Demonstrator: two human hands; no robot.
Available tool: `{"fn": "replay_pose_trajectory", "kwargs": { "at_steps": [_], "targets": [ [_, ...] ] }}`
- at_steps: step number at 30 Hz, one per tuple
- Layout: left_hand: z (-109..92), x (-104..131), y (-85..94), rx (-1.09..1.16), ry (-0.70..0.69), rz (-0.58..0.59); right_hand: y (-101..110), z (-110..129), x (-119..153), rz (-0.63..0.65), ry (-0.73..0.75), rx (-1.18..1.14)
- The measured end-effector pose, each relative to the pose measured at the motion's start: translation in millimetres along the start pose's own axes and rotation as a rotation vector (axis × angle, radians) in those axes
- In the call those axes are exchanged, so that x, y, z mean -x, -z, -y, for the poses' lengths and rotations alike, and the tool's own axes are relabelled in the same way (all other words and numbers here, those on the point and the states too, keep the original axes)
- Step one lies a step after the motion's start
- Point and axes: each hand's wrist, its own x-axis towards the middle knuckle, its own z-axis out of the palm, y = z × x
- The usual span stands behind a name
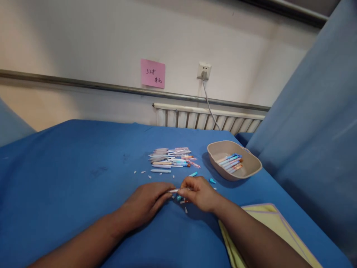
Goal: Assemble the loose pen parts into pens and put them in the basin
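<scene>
A slim white pen part (173, 191) bridges the fingertips of both hands above the blue cloth. My left hand (152, 197) pinches its left end. From the other side, my right hand (199, 192) is closed on it, and its fingers hide the rest of the part. Beyond the hands lies a pile of pen parts (171, 158), with white, grey, blue and orange pieces. A teal pen piece (193, 174) rests just past my right hand. Under the fingers are a teal cap (179, 198) and other small pieces, partly covered.
A beige basin (251, 169) with several pens (231, 162) in it stands at the right. Tiny white tips (150, 177) lie scattered before the pile. A teal piece (212, 181) sits near the basin. Beneath my right forearm is a yellow cloth (264, 216).
</scene>
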Motion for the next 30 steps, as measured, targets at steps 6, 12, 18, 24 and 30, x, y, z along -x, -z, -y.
{"fn": "replay_pose_trajectory", "kwargs": {
  "at_steps": [6, 12, 18, 24, 30],
  "targets": [
    [1.8, -2.2, 0.2, 0.135, 0.105, -0.001, -6.9, -5.1, -2.9, -0.022, -0.077, -0.272],
    [5.7, -5.7, -7.3, 0.575, 0.308, 0.016, -1.4, 1.0, 1.3, -0.152, 0.08, -0.105],
    [-1.2, -4.4, -2.9, 0.408, 0.24, 0.052, 2.0, 2.8, 0.0, -0.059, -0.05, -0.27],
    [-6.5, 0.2, -0.8, 0.056, 0.105, -0.018, 3.5, 8.6, -0.9, -0.027, -0.12, -0.374],
    [-1.2, 6.5, -2.5, 0.055, 0.13, -0.205, 6.0, 12.2, 1.3, -0.058, -0.173, -0.393]
  ]
}}
